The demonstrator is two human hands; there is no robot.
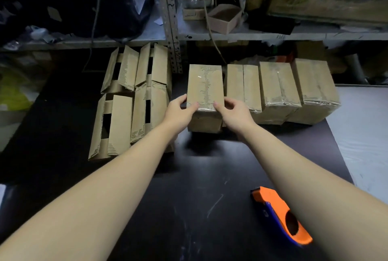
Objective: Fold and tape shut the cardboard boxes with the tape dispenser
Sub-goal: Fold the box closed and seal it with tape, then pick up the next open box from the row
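Head view, and both arms are stretched out over the dark table [189,197]. The left hand [180,109] and right hand [233,111] have the box [204,86] by its near end. Left fingers [183,98] curl round its left edge, right fingers [231,103] curl at its right edge, and both thumbs press down on the top, so the grip is clamped on from both sides. The flaps are closed, with glossy tape running down the middle seam and over the near edge. Whether the box sits on the table or is held just above it, I cannot tell.

Just to its right stand three taped boxes [279,84], side by side in a row. To the left, a cluster of open boxes [130,101] has its flaps standing up. The orange and blue tape dispenser [281,216] lies on the table near the right forearm, well apart from both hands. A cluttered shelf [231,35] runs behind.
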